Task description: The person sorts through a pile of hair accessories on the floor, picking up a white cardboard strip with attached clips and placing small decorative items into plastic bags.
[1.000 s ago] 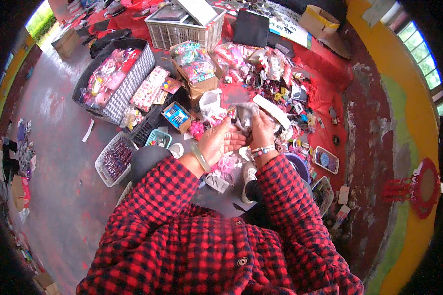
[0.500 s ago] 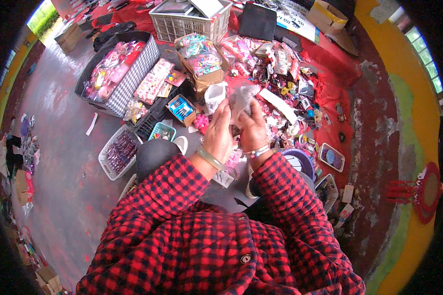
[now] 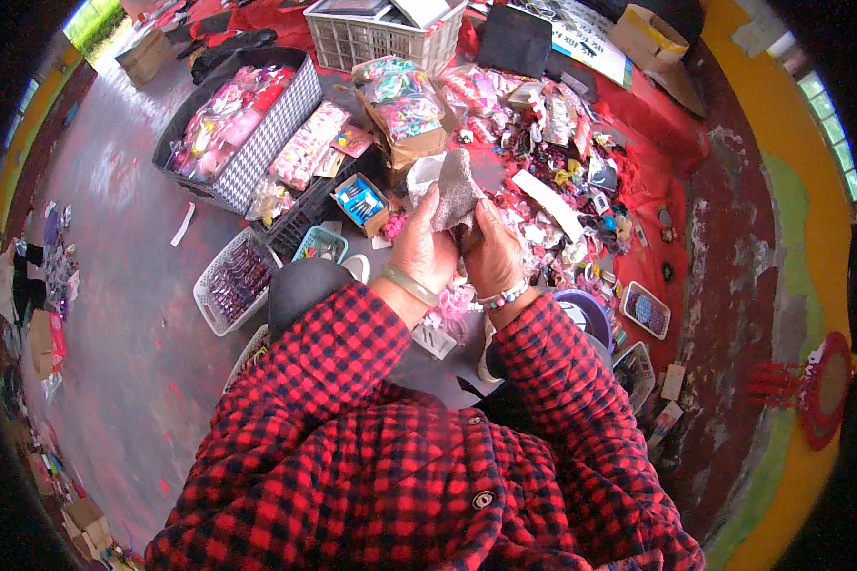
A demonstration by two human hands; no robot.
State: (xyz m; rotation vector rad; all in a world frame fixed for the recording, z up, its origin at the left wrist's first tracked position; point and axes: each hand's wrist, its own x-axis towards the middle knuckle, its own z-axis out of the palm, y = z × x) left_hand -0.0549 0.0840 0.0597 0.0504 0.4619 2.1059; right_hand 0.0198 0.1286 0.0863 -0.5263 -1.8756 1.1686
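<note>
A limp grey-beige speckled piece, cloth-like in look (image 3: 457, 193), is held upright between my hands in front of my chest. My left hand (image 3: 423, 251), with a pale bangle at its wrist, pinches its left side. On the other side my right hand (image 3: 496, 251), wearing a beaded bracelet, grips its right edge with the thumb on top. My palms hide the lower part of the piece. Just behind it stands a white bag (image 3: 419, 175), and pink gauzy material (image 3: 455, 306) lies below my wrists.
Ahead spreads a heap of hair ornaments (image 3: 562, 171) on red cloth. To the left are a houndstooth box (image 3: 278, 122), a carton of colourful packets (image 3: 419, 143), a small box of blue packs (image 3: 360, 203) and a white basket (image 3: 209, 309). A purple basin (image 3: 595, 319) sits by my right knee.
The speckled piece, blurred before, is now spread out and steady between my fingers. My hands have turned it slightly, and the whole scene has shifted a little to the right.
</note>
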